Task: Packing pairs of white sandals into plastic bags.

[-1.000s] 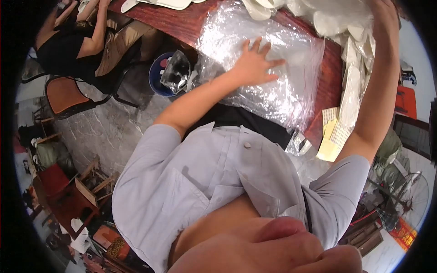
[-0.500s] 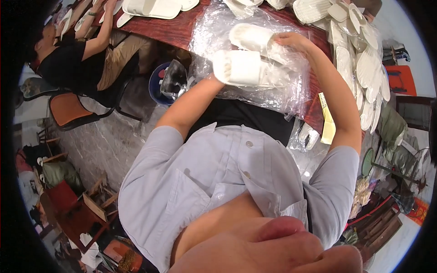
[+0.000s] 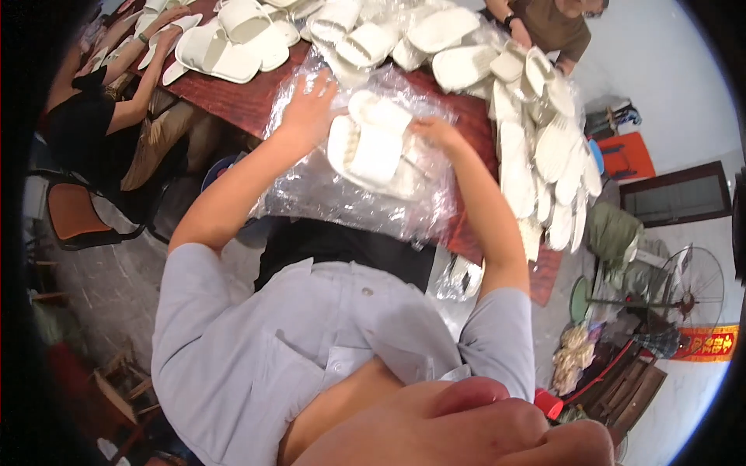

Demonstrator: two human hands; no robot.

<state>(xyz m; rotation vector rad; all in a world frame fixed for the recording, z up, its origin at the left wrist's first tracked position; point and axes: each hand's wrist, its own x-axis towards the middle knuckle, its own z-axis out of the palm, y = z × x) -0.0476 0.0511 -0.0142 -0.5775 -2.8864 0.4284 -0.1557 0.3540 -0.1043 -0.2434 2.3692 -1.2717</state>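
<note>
A pair of white slippers point(image 3: 371, 151) lies overlapped, one partly over the other, on a layer of clear plastic bags point(image 3: 299, 186) at the table's near edge. My right hand point(image 3: 437, 133) has its fingers closed at the right end of the far slipper, where clear film also lies. To the left of the pair, my left hand point(image 3: 309, 110) rests on the plastic with its fingers spread. Nothing shows in it. The slippers' heel ends are partly hidden by glossy film.
White slippers are heaped along the far side point(image 3: 443, 31) and right side point(image 3: 536, 155) of the red-brown table point(image 3: 233, 97). Two other people work at the left and far right. An orange-backed chair point(image 3: 74, 210) and a standing fan point(image 3: 685, 299) stand on either side.
My left hand has let go of the near slipper and moved away to the far left, onto the plastic. The two slippers now lie closer together. The view has shifted to the right.
</note>
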